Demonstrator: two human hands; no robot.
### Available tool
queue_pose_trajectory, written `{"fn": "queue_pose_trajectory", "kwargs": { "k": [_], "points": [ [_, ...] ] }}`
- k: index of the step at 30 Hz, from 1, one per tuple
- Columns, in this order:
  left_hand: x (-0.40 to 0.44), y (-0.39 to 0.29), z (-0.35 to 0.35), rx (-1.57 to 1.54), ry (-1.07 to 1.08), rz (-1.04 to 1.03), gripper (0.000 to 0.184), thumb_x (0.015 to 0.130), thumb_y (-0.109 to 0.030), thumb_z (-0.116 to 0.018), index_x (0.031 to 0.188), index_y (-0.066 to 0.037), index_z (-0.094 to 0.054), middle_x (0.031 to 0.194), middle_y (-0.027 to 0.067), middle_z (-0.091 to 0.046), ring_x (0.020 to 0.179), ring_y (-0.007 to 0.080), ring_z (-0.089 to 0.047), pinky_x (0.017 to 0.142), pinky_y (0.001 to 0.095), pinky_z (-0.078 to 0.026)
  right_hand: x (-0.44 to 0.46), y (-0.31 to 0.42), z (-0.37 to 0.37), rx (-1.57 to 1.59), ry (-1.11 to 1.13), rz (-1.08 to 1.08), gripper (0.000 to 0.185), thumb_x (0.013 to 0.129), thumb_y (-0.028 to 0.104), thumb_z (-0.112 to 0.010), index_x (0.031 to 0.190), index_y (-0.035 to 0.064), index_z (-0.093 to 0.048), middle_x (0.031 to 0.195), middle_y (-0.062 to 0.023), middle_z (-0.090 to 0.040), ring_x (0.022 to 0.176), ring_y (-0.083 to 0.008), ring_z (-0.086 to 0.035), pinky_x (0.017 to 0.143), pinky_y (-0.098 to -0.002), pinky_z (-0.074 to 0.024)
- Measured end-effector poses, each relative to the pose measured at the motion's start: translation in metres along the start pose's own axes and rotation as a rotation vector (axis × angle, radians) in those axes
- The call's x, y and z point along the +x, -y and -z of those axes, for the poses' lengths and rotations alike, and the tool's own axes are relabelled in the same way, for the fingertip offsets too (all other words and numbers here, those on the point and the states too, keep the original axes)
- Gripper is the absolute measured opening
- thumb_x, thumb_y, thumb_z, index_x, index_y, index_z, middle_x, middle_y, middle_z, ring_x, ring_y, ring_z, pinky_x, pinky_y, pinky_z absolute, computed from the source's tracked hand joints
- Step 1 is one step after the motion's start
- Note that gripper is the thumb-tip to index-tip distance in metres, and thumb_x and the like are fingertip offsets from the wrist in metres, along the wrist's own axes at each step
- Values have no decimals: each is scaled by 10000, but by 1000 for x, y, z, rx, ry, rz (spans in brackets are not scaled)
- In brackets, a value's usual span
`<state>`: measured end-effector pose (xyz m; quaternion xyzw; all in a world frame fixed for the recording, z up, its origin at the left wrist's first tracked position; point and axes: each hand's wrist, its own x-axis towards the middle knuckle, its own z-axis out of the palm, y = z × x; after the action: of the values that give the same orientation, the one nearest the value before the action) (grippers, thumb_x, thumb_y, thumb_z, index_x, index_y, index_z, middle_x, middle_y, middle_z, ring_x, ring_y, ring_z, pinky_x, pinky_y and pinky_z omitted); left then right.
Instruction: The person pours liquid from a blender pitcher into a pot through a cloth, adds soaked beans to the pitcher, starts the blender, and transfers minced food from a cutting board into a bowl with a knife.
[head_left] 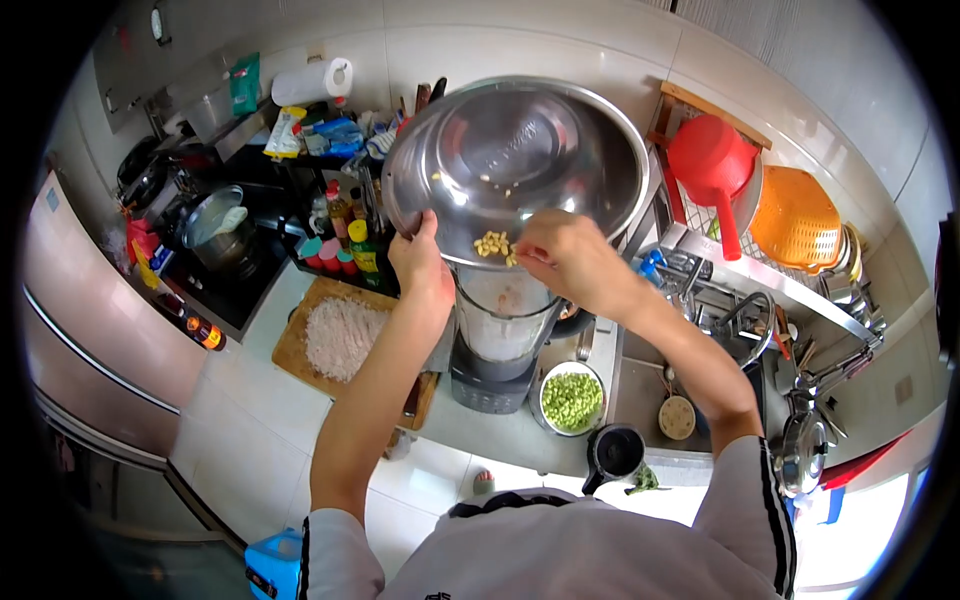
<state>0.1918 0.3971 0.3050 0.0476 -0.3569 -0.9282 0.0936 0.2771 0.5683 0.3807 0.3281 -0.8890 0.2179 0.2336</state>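
A large stainless steel bowl (590,150) is tilted toward me above a blender jar (500,325). My left hand (422,262) grips the bowl's left rim, thumb on the inside. Small yellowish beans or nuts (492,243) lie bunched at the bowl's near edge, with a few more scattered higher up. My right hand (570,255) is at that edge beside them, its fingers curled together; whatever they hold is hidden. Whitish contents show in the jar, which stands on a dark blender base (488,385).
A bowl of chopped green pieces (571,400) is right of the blender. Left of it, a cutting board (290,345) bears pale minced food (345,337). The sink (640,385), a red ladle (712,160) and an orange basket (797,220) are rightward; a stove pot (222,245) stands left.
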Motion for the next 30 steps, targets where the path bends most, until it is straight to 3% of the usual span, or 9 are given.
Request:
{"fn": "queue_pose_trajectory", "kwargs": {
  "k": [3,5,8,9,11,15,19,30],
  "points": [
    [-5,-4,-5,46,-47,4,272,900,-77,-581,1147,30,-542,1157,76,-584,1025,153,-542,919,285,-394,-48,7,36,-56,110,8,91,705,-6,-664,743,-33,-586,736,-138,-567,719,-321,-570,641,-391,-459],
    [-9,-7,-6,41,-46,21,272,903,-75,-577,1151,29,-541,1157,75,-584,1025,150,-542,916,283,-398,-86,-10,51,-378,302,-128,40,703,-39,-600,722,-4,-595,752,-166,-567,788,-353,-581,703,-412,-488],
    [-10,-8,-8,37,-29,15,269,905,-70,-572,1154,27,-540,1160,74,-583,1030,148,-539,915,285,-402,-99,-10,53,-536,187,-198,58,715,-44,-571,734,2,-602,725,-175,-578,781,-356,-590,713,-421,-491],
    [-10,-8,-8,39,-21,9,268,905,-68,-571,1154,27,-540,1161,73,-582,1032,148,-538,915,287,-404,-90,-7,52,-321,239,-312,58,729,-9,-580,775,0,-615,720,-179,-603,761,-355,-602,705,-423,-488],
    [-7,-6,-7,47,-31,10,269,905,-65,-570,1156,27,-539,1164,74,-580,1036,150,-536,918,290,-404,-57,3,38,-109,112,-158,91,738,-3,-589,820,-1,-627,736,-174,-625,739,-353,-607,689,-417,-489],
    [-7,-7,-5,41,-29,24,274,901,-64,-575,1157,28,-540,1165,74,-578,1040,152,-534,924,290,-402,3,-38,-26,-8,-20,1,61,743,10,-605,798,18,-630,771,-156,-614,744,-344,-606,688,-409,-484],
    [-6,-7,-3,56,-24,5,251,895,-72,-587,1128,17,-555,1141,66,-584,1020,146,-536,901,281,-404,29,-55,-48,-63,169,-29,63,730,2,-615,781,32,-635,855,-112,-602,860,-308,-593,723,-394,-483],
    [-4,-7,-7,80,-70,47,142,890,-110,-608,1009,-35,-586,999,25,-602,888,121,-545,808,255,-427,42,-63,-52,-129,293,26,76,723,15,-595,776,12,-649,835,-156,-624,862,-323,-605,739,-407,-487]
  ]
}}
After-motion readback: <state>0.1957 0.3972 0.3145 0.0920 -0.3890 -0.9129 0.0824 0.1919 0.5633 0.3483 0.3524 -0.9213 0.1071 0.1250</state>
